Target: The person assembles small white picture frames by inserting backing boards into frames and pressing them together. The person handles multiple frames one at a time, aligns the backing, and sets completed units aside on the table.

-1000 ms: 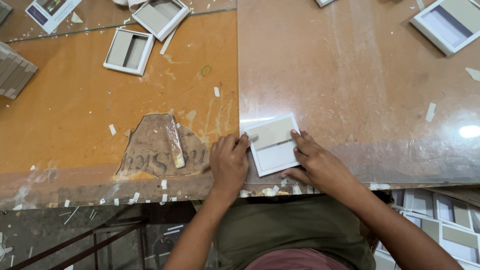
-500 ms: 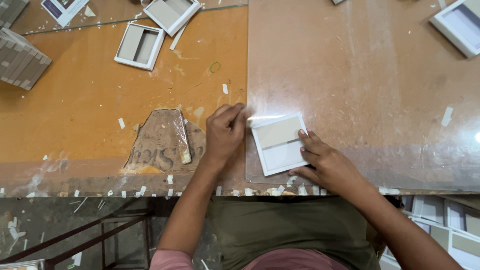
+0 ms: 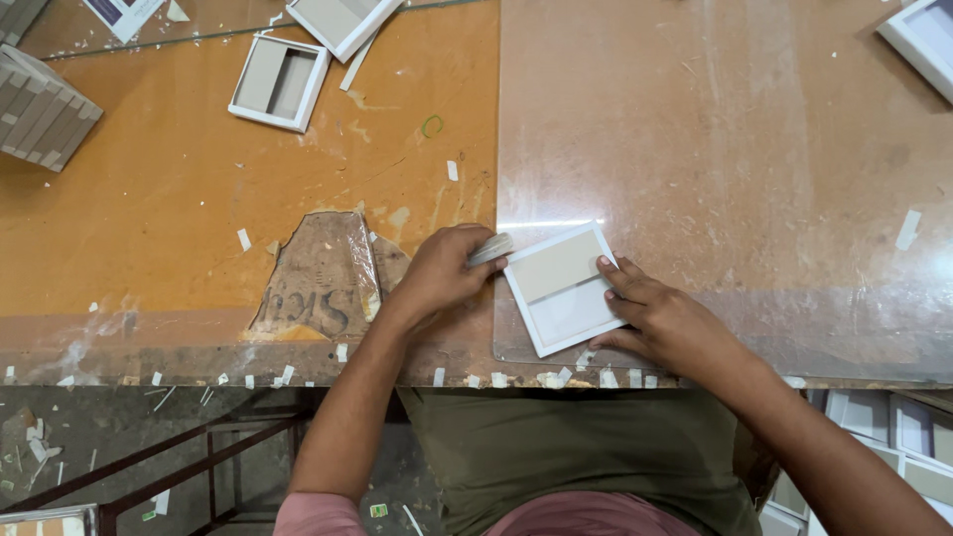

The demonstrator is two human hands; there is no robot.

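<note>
A small white-edged square card box [image 3: 562, 286] with a beige panel lies flat near the front edge of the worktable [image 3: 695, 149]. My right hand [image 3: 663, 318] presses on its right side with the fingers spread over the edge. My left hand [image 3: 442, 270] is closed around a small grey strip [image 3: 490, 249] held against the box's left top corner.
Open white box trays [image 3: 281, 83] [image 3: 344, 20] [image 3: 923, 40] lie at the back of the table. A grey stack of cards [image 3: 40, 107] sits at the far left. Paper scraps litter the front edge. More white boxes [image 3: 893, 437] are piled at lower right.
My left hand has shifted from the box's top edge to its left corner and now grips the grey strip. The box has turned slightly. The right hand stays on it.
</note>
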